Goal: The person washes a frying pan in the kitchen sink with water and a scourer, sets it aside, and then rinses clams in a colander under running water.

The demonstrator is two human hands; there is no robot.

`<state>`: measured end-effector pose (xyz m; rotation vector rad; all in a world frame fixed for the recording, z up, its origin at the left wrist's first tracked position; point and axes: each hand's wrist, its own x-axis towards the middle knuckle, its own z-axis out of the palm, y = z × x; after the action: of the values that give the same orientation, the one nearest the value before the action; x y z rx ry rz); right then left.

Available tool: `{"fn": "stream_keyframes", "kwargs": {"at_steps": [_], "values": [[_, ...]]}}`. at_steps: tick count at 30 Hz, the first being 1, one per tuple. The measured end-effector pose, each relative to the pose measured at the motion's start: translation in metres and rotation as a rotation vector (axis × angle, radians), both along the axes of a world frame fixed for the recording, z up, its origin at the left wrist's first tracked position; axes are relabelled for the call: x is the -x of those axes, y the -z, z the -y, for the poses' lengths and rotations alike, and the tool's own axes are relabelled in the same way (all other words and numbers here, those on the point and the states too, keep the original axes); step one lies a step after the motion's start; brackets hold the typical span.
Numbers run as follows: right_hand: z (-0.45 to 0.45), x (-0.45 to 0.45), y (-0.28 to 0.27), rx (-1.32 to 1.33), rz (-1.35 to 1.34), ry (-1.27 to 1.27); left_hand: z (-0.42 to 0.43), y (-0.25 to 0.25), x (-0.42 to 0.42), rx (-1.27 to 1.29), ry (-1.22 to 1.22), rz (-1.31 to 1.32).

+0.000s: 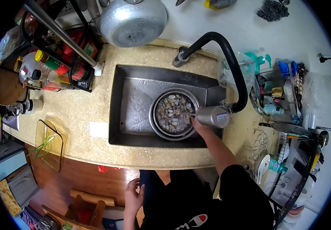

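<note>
A round metal bowl [152, 121] stands in the sink, full of clams [172, 111] in water. From the faucet head [213, 117] a stream of water runs into the bowl. My right hand [198, 125] is at the bowl's right rim, below the faucet head, which covers part of it. Whether its fingers grip the rim cannot be made out. My left hand [134, 194] hangs in front of the counter, away from the sink, with nothing in it. Its fingers are loosely bent and the thumb stands apart.
The steel sink [134, 92] is set in a speckled counter [85, 119]. A black bent faucet neck [230, 57] arches over its right side. At the left counter edge lies a clear tray [50, 147] with green stalks. Bottles [52, 71] crowd the left rack; a dish rack [284, 147] stands right.
</note>
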<state>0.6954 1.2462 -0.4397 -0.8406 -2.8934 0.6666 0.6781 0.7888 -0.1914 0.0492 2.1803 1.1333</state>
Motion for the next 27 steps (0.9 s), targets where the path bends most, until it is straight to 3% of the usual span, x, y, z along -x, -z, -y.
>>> {"fn": "stream_keyframes", "kwargs": {"at_steps": [3,6,7,9,10,13,15,18,20,22,23,25,26,27], "values": [[-0.007,0.002,0.014,0.332,-0.263,0.137,-0.012,-0.007,0.011,-0.042,0.016,0.024],[-0.023,0.004,0.026,0.319,-0.168,0.107,-0.029,-0.011,0.034,-0.067,0.080,-0.040],[-0.042,-0.001,0.050,0.267,-0.028,0.075,-0.032,-0.011,0.039,-0.047,0.085,-0.069],[-0.043,0.003,0.045,0.379,-0.072,0.162,-0.036,-0.012,0.045,-0.011,0.097,-0.124],[-0.030,0.004,0.037,0.544,-0.258,0.281,-0.038,-0.013,0.046,-0.003,0.103,-0.128],[0.017,0.028,-0.097,-0.259,-0.142,-0.186,-0.034,0.000,0.036,-0.008,0.149,-0.110],[0.002,0.021,-0.083,-0.180,-0.072,-0.245,-0.036,-0.001,0.032,-0.014,0.181,-0.093],[-0.057,0.026,-0.013,0.146,0.277,0.005,-0.038,-0.007,0.028,-0.014,0.199,-0.063],[-0.068,0.020,0.035,0.121,0.353,0.082,-0.037,-0.009,0.030,0.002,0.188,-0.077],[-0.033,-0.036,0.076,0.113,0.284,-0.007,-0.032,-0.012,0.032,0.011,0.156,-0.086],[-0.017,-0.057,0.083,0.122,0.231,-0.075,-0.031,-0.009,0.031,0.009,0.117,-0.096],[-0.008,-0.067,0.075,0.432,0.302,0.013,-0.027,-0.006,0.027,0.012,0.089,-0.082],[-0.008,-0.059,0.061,0.730,0.411,0.166,-0.025,-0.003,0.025,0.019,0.093,-0.071],[-0.013,-0.044,0.046,0.808,0.455,0.243,-0.023,-0.003,0.023,0.030,0.099,-0.059]]}}
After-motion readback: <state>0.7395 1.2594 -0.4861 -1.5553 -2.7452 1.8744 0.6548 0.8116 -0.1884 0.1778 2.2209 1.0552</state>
